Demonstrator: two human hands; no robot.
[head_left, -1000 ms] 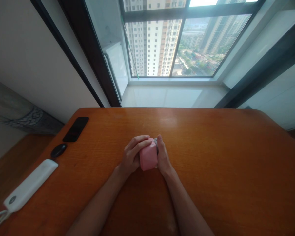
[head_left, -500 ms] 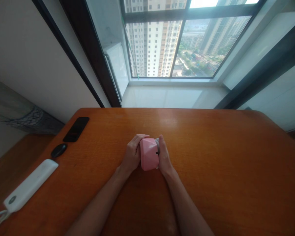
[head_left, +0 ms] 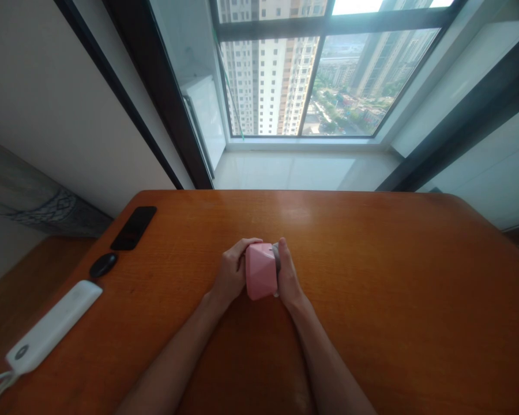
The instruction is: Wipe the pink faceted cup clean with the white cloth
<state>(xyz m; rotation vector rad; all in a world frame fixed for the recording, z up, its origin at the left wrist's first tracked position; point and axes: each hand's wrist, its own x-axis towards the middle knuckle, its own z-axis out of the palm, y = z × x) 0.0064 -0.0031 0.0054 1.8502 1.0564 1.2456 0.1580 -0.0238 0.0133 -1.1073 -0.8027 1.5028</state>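
Note:
Between both hands, over the middle of the wooden table (head_left: 372, 276), is a small pink box-shaped object (head_left: 260, 272) with glossy angled facets. A grey, rounded part (head_left: 276, 255) sits on its right side; its kind is not clear. Wrapped round the left side, my left hand (head_left: 233, 268) has its fingers over the far edge. On the other side my right hand (head_left: 288, 275) grips the grey part, thumb pointing up and away from me. The remaining fingers of the right hand are mostly hidden.
Along the table's left edge lie a black phone (head_left: 134, 227), a black oval mouse-like object (head_left: 104, 264) and a white power strip (head_left: 54, 325) with cables. Beyond the far edge are a dark door frame and a window (head_left: 311, 86).
The pink object has turned slightly in my hands. A dark notch on its right side has gone from view, and a small dark mark shows near its top. My hands barely moved.

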